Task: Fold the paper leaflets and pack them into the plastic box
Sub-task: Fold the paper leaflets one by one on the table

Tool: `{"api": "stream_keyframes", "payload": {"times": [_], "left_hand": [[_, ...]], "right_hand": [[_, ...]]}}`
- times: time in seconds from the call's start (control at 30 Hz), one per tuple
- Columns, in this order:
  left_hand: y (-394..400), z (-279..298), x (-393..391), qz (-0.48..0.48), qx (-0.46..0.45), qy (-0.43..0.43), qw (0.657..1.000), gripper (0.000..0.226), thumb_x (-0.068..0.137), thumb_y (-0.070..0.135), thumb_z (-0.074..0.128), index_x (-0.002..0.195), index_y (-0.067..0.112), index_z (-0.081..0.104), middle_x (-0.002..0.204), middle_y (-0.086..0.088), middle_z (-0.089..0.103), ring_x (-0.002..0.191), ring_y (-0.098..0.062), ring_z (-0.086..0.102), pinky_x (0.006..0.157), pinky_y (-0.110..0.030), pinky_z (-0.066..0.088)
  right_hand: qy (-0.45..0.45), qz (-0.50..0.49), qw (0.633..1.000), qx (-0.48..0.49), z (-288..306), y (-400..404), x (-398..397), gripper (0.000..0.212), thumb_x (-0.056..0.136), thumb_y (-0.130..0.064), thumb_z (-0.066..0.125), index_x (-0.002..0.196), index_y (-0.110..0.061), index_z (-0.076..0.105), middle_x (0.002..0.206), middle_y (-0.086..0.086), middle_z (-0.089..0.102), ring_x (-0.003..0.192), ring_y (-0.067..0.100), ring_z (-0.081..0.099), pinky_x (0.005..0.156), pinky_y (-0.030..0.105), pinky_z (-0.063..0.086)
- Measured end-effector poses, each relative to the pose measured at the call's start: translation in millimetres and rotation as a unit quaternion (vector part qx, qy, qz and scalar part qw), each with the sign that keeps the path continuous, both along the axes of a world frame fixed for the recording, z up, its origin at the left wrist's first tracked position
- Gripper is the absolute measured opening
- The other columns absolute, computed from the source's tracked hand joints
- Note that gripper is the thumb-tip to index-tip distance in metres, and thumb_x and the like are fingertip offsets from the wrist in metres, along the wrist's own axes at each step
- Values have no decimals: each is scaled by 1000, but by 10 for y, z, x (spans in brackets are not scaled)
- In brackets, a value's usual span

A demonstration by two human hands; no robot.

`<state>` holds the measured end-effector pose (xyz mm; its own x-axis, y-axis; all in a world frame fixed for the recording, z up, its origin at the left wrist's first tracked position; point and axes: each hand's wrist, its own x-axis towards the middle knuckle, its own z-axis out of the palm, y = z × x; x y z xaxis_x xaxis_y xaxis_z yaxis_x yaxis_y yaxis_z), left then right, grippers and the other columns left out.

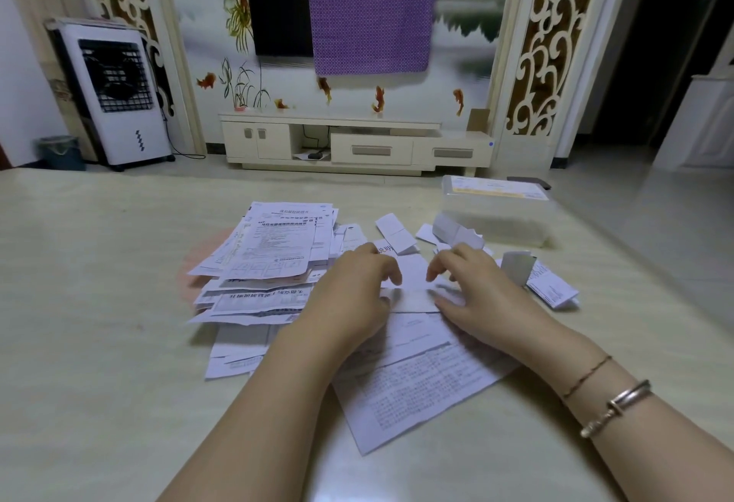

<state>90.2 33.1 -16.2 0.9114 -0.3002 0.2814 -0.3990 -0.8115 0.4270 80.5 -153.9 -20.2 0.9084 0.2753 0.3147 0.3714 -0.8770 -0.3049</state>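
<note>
We hold a small white leaflet (413, 275) between both hands at the middle of the pale table (99, 303): our left hand (353, 295) pinches its left edge with curled fingers, and our right hand (472, 295) pinches its right edge, with a larger printed sheet (417, 382) lying flat beneath them. A loose pile of unfolded leaflets (270, 263) sits just left of our left hand, several folded leaflets (397, 231) lie scattered beyond our fingers, and the clear plastic box (496, 211) stands farther back on the right, lid on.
</note>
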Motion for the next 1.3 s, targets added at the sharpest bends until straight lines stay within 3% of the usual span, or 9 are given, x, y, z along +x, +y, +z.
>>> {"api": "stream_keyframes", "payload": {"times": [0.1,0.2,0.4,0.6,0.8,0.9,1.0,1.13,1.3], "left_hand": [[-4,5,0,-18,13,13,1000,11,86,28,62,94,29,68,99,10,55,93,-11,54,80,-31,48],[7,8,4,-27,12,21,999,13,83,31,67,96,29,69,99,10,57,94,-11,55,82,-32,49],[0,-9,12,-15,-16,18,1000,21,84,19,61,95,30,74,110,10,63,105,-12,58,88,-36,50],[-16,24,-24,-40,-51,82,995,41,81,1,46,96,25,77,109,6,60,96,-11,58,89,-33,50],[-19,16,-20,-54,-113,88,988,9,81,19,68,90,22,72,98,4,66,89,-8,64,82,-28,53],[-21,14,-21,-52,-144,105,983,16,76,23,73,92,21,68,98,6,69,83,-6,66,80,-33,55],[-25,29,-31,-39,-138,118,983,32,78,12,68,109,19,61,110,6,63,90,-11,63,82,-30,53],[-26,61,-43,-23,-129,145,981,38,82,13,60,118,21,52,111,6,61,96,-11,61,82,-27,52],[-28,55,-41,-21,-132,149,980,46,76,13,72,115,23,50,103,5,59,81,-8,58,71,-24,49]], "right_hand": [[44,56,997,-16,64,-13,-84,20,90,-32,56,109,-36,54,112,-19,50,111,3,41,94,20,36],[67,67,995,-28,99,-21,-129,33,90,-27,56,121,-36,49,117,-25,48,109,-5,40,82,4,32],[10,46,997,-59,106,-18,-96,25,83,-12,53,102,-29,57,100,-16,58,100,9,51,86,29,44],[5,58,998,-13,178,-54,-116,18,78,-13,58,85,-29,62,87,-17,56,93,3,45,85,25,39],[48,77,990,106,149,42,-144,9,79,-20,65,82,-29,63,85,-16,64,91,1,54,78,17,42],[60,47,988,136,69,88,-94,16,79,-27,67,92,-31,59,87,-15,62,84,1,55,71,13,43],[78,4,992,102,-19,102,-32,30,80,-37,67,105,-31,53,97,-15,54,90,4,52,80,22,45],[90,-14,993,80,-49,91,1,25,79,-42,68,99,-33,57,103,-10,49,108,11,45,95,30,42],[104,-19,989,106,-35,121,-34,19,77,-37,72,87,-36,56,103,-9,49,104,6,44,89,22,41]]}}
